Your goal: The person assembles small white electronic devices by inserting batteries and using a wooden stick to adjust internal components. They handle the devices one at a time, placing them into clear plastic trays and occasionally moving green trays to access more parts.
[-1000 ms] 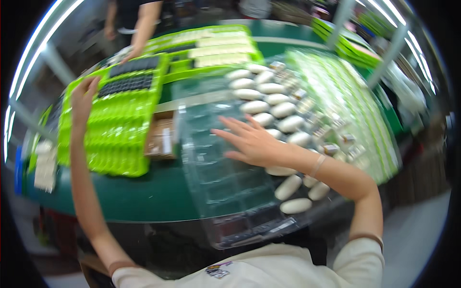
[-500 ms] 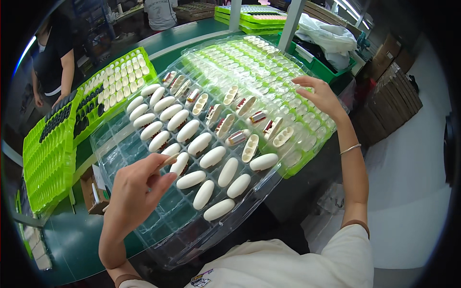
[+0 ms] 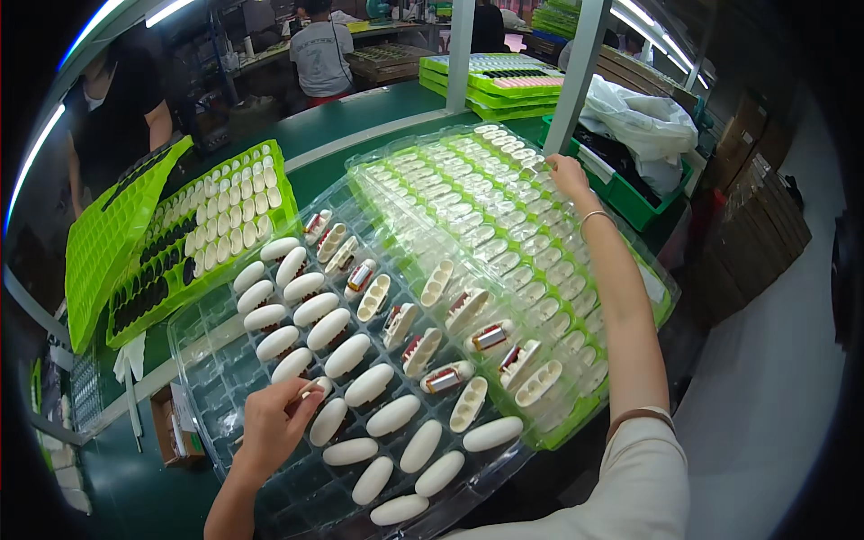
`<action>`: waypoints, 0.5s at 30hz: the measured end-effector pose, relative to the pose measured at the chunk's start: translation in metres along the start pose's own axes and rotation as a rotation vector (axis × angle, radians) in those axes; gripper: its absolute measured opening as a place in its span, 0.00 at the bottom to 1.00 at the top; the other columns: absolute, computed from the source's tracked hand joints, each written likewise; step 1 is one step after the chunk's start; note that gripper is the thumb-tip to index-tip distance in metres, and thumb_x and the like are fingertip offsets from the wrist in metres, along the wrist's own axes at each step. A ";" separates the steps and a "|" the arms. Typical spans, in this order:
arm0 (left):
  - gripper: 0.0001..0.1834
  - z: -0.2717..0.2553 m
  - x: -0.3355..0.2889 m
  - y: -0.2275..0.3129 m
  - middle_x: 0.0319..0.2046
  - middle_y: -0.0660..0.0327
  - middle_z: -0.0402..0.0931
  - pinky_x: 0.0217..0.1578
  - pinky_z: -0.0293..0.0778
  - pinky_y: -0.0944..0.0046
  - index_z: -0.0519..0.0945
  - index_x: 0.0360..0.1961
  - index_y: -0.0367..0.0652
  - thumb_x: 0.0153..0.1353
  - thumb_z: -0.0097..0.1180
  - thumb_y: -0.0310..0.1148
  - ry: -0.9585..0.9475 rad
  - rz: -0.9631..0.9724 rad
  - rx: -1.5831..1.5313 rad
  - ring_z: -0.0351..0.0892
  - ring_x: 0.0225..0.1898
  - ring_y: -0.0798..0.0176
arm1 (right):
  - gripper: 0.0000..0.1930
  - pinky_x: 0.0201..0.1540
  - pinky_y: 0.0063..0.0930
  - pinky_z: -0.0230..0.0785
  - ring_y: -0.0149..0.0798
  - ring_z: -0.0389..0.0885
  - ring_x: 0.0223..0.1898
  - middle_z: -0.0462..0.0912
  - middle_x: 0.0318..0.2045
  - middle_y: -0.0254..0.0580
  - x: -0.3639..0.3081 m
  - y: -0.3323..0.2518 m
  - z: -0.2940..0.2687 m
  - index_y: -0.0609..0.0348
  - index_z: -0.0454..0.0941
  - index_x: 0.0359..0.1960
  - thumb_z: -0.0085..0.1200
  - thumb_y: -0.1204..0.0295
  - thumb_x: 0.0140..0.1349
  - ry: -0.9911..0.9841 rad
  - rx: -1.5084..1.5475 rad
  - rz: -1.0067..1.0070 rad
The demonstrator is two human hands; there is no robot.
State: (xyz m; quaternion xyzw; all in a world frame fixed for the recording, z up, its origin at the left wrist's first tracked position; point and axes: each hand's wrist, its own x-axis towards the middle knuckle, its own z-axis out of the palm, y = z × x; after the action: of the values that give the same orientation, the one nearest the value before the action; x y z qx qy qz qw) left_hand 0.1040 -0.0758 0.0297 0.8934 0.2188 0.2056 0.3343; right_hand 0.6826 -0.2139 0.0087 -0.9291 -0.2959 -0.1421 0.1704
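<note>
My left hand point(image 3: 273, 421) pinches a small off-white oval shell point(image 3: 315, 388) between thumb and fingers. It hovers over the near-left part of a clear plastic tray point(image 3: 220, 337) with many pockets. White closed oval cases point(image 3: 368, 385) stand in rows there. To their right lie open half shells point(image 3: 468, 404), some with dark red parts and a silver cylinder point(image 3: 490, 337) inside. My right hand point(image 3: 569, 178) reaches over the far right, fingers drawn together at a row of uncovered white shells point(image 3: 508, 145); what they grip is hidden.
A bright green tray point(image 3: 549, 438) lies under clear plastic on the right. Other green trays point(image 3: 290, 202) with white and black pieces stand at left, near a person point(image 3: 117, 117). A grey post point(image 3: 576, 81) and a green bin point(image 3: 630, 200) with a white bag border the far right.
My right hand has moved away to the tray's far edge, its fingers closing. The left still holds its shell. A green tray at left is now tilted up. The view has shifted upward.
</note>
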 end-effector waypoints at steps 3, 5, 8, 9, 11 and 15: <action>0.04 -0.001 0.007 0.002 0.14 0.62 0.70 0.17 0.61 0.73 0.77 0.26 0.35 0.51 0.53 0.25 -0.013 -0.049 0.004 0.67 0.15 0.73 | 0.14 0.46 0.37 0.64 0.44 0.69 0.46 0.71 0.39 0.41 0.021 0.004 0.024 0.45 0.76 0.39 0.57 0.71 0.48 0.099 -0.036 0.055; 0.03 0.000 0.005 -0.001 0.14 0.62 0.70 0.16 0.60 0.74 0.78 0.26 0.37 0.51 0.53 0.24 0.014 -0.078 -0.023 0.67 0.15 0.73 | 0.12 0.45 0.36 0.64 0.44 0.70 0.45 0.71 0.38 0.41 0.028 -0.009 0.022 0.47 0.78 0.35 0.58 0.69 0.46 0.111 -0.045 0.002; 0.02 0.000 0.005 -0.002 0.14 0.63 0.70 0.16 0.60 0.74 0.78 0.26 0.37 0.51 0.53 0.23 0.015 -0.069 0.015 0.66 0.15 0.74 | 0.08 0.44 0.33 0.64 0.43 0.69 0.44 0.72 0.36 0.40 0.035 0.002 0.035 0.48 0.80 0.26 0.60 0.65 0.42 0.166 -0.027 -0.124; 0.03 -0.001 0.005 -0.003 0.17 0.60 0.73 0.16 0.62 0.72 0.77 0.27 0.38 0.49 0.56 0.25 0.012 -0.079 0.021 0.69 0.14 0.70 | 0.08 0.43 0.33 0.64 0.42 0.69 0.43 0.72 0.36 0.40 0.040 0.009 0.039 0.51 0.79 0.26 0.60 0.66 0.43 0.203 0.018 -0.215; 0.03 0.000 0.008 -0.004 0.17 0.60 0.72 0.15 0.61 0.72 0.77 0.27 0.38 0.49 0.56 0.24 0.016 -0.051 0.010 0.68 0.14 0.71 | 0.07 0.43 0.30 0.65 0.43 0.73 0.40 0.75 0.38 0.41 0.042 0.016 0.030 0.57 0.78 0.26 0.59 0.69 0.46 0.230 0.112 -0.305; 0.02 -0.002 0.004 -0.003 0.17 0.62 0.72 0.15 0.59 0.74 0.78 0.27 0.39 0.50 0.56 0.25 0.075 -0.010 0.002 0.66 0.14 0.73 | 0.08 0.38 0.22 0.67 0.34 0.78 0.34 0.78 0.38 0.41 0.004 -0.041 -0.022 0.61 0.77 0.27 0.58 0.69 0.49 -0.029 0.354 -0.228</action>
State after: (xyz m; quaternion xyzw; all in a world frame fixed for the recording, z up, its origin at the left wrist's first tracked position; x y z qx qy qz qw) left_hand 0.1056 -0.0706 0.0302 0.8841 0.2359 0.2370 0.3263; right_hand 0.6577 -0.1894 0.0397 -0.8471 -0.4218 -0.0928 0.3097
